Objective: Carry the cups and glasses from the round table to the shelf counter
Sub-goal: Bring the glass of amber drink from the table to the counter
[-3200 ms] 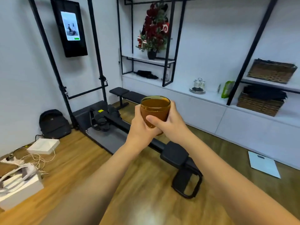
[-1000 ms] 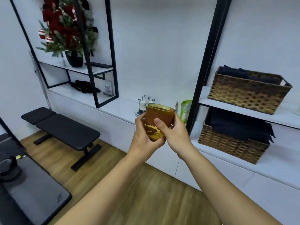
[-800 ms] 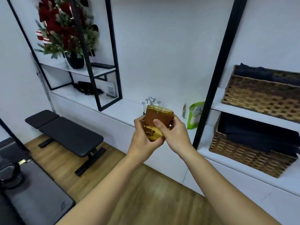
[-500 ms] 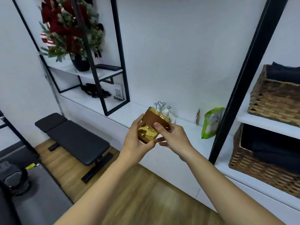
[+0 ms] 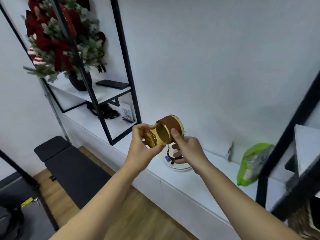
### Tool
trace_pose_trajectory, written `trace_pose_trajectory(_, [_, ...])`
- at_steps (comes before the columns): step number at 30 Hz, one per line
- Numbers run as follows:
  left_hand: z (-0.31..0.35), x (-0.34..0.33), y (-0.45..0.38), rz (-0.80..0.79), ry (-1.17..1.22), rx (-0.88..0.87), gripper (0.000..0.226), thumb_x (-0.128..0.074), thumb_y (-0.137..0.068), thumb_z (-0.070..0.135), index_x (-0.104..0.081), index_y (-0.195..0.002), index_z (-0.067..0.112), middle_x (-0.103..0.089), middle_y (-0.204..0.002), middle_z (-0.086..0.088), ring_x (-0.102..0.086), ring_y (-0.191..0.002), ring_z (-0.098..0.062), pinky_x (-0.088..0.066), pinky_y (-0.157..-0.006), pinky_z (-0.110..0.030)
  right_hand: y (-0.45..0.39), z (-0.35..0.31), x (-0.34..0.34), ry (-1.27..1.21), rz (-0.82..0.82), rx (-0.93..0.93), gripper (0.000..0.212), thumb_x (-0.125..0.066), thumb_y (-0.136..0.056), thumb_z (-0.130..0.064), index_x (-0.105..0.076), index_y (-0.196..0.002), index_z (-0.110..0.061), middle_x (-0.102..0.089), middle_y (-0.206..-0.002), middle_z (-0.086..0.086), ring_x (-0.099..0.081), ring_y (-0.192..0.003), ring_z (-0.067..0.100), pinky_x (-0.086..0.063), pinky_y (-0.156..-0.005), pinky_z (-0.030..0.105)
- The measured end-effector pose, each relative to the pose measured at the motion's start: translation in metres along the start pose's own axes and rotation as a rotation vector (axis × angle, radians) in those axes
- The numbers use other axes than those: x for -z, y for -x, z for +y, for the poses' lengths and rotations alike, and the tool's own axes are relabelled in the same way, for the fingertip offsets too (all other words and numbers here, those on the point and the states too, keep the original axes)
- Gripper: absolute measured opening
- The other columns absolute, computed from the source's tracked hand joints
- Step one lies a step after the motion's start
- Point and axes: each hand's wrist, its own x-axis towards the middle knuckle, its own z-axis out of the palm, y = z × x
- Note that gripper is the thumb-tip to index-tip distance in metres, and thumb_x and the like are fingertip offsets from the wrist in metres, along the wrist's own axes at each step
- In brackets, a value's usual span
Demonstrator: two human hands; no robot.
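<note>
so your left hand is wrapped around the base end of the one amber glass, thumb and fingers closed on it, and your right hand pinches the side near the rim with the thumb on top — its lower fingers hang loose underneath. both hands are grasping that same glass. it's tipped well over, mouth pointing away and to the right, held in the air above the white shelf counter and not touching it. my guess is you're turning it over to set it mouth down, maybe onto the rack below, which would explain the two-handed hold: one hand turns, the other steadies.

right under your right hand sits a round white tray with what looks like a wire cup rack on it, mostly hidden by your fingers, so i can't tell how many cups it already holds. further right on the counter there's one green pouch, and one small white packet against the wall. off to the left, one black bench stands on the wood floor, and one potted christmas arrangement sits on the upper shelf. the round table isn't in view — one glass counted, none set down yet.
</note>
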Motion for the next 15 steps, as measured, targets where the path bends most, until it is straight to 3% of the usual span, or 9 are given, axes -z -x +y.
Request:
trace_pose_trajectory(4, [-0.007, -0.014, -0.050, 0.100, 0.123, 0.039, 0.072, -0.092, -0.076, 0.006, -0.049, -0.131, 0.025, -0.059, -0.119, 0.010, -0.060, -0.097, 0.014, -0.052, -0.080, -0.009, -0.061, -0.011, 0.005, 0.056, 0.028, 0.017, 0.064, -0.064, -0.081, -0.072, -0.058, -0.110, -0.015, -0.066, -0.103, 0.008, -0.070, -0.079, 0.024, -0.064, -0.064, 0.049])
trace_pose_trajectory(6, [-0.014, -0.017, -0.069, 0.126, 0.149, 0.043, 0.070, -0.091, -0.077, 0.003, -0.051, -0.131, 0.021, -0.059, -0.119, 0.007, -0.061, -0.096, 0.015, -0.052, -0.080, -0.009, -0.087, -0.011, 0.001, 0.088, 0.019, 0.102, 0.054, -0.064, -0.087, -0.064, -0.053, -0.119, -0.021, -0.060, -0.119, 0.004, -0.067, -0.094, 0.021, -0.063, -0.076, 0.049])
trace_pose_trajectory(8, [-0.022, -0.018, -0.093, 0.120, 0.155, 0.037, 0.070, -0.091, -0.077, 0.003, -0.052, -0.132, 0.020, -0.061, -0.120, 0.004, -0.063, -0.101, 0.006, -0.053, -0.082, -0.012, -0.114, -0.014, -0.002, 0.164, 0.043, 0.251, 0.044, -0.061, -0.093, -0.055, -0.054, -0.122, -0.022, -0.052, -0.128, 0.001, -0.065, -0.105, 0.025, -0.057, -0.090, 0.049])
trace_pose_trajectory(10, [-0.033, -0.019, -0.119, 0.096, 0.156, 0.036, 0.070, -0.092, -0.076, 0.007, -0.053, -0.131, 0.026, -0.063, -0.121, 0.006, -0.065, -0.106, -0.004, -0.055, -0.085, -0.016, -0.137, -0.018, -0.004, 0.222, 0.082, 0.348, 0.043, -0.061, -0.096, -0.047, -0.054, -0.131, -0.023, -0.045, -0.133, -0.005, -0.057, -0.119, 0.026, -0.051, -0.099, 0.046])
trace_pose_trajectory(12, [-0.044, -0.018, -0.142, 0.069, 0.122, 0.007, 0.071, -0.094, -0.076, 0.010, -0.054, -0.127, 0.037, -0.063, -0.118, 0.016, -0.064, -0.107, -0.001, -0.057, -0.085, -0.018, -0.155, -0.019, -0.008, 0.305, 0.127, 0.450, 0.046, -0.062, -0.098, -0.039, -0.049, -0.141, -0.027, -0.042, -0.143, -0.006, -0.042, -0.131, 0.023, -0.048, -0.099, 0.040])
trace_pose_trajectory(15, [-0.059, -0.024, -0.167, 0.013, 0.112, 0.010, 0.074, -0.094, -0.072, 0.017, -0.055, -0.126, 0.049, -0.063, -0.120, 0.021, -0.062, -0.117, -0.005, -0.059, -0.089, -0.030, -0.176, -0.017, -0.008, 0.461, 0.108, 0.563, 0.039, -0.057, -0.102, -0.026, -0.052, -0.140, -0.031, -0.049, -0.145, -0.008, -0.038, -0.129, 0.019, -0.044, -0.095, 0.032])
